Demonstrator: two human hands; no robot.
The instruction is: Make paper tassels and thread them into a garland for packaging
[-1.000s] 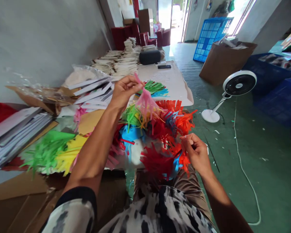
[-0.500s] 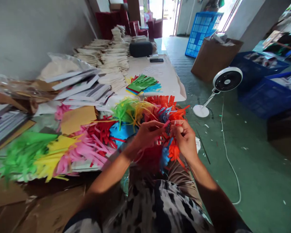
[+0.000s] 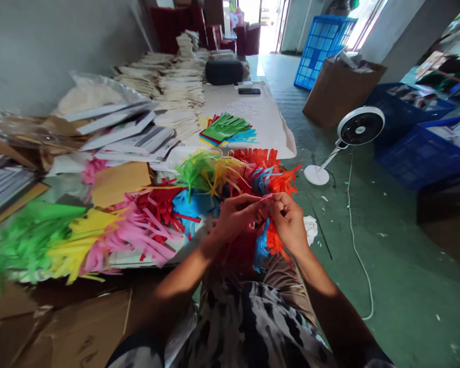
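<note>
Right at the pinch, seen from the head camera, both hands meet: the left hand (image 3: pixel 233 219) nips a pink strip (image 3: pixel 267 197) narrowly between thumb and fingertips, and the right hand (image 3: pixel 290 220) closes in at its far end, thumb pressed to finger. Whether the right has the pink itself or something finer, I can't tell!

Trouble could come quickly. That paper looks thin, so an uneven tug might tear it. Just below the grip hang dark red fringes (image 3: pixel 239 251), a blue tassel (image 3: pixel 261 246) and an orange tassel (image 3: pixel 278 239), close enough that loose strands could snag under the fingers. Beyond the grip, green fringe (image 3: pixel 197 173) and yellow fringe (image 3: pixel 230 176) crowd in too; a dragging wrist could tangle them.

Off to the left of the hands, a pink bundle (image 3: pixel 130 236), a yellow bundle (image 3: pixel 85 239) and a green bundle (image 3: pixel 28 236) droop at the table's near edge, where a sweeping left forearm might knock them off. Well right of the grip stands a white fan (image 3: pixel 360 127); if it's running, and I can't say, a draught could lift light strips. Farther ahead, fringed sheets (image 3: pixel 227 128) and a phone (image 3: pixel 249 91) lie out of the way.
</note>
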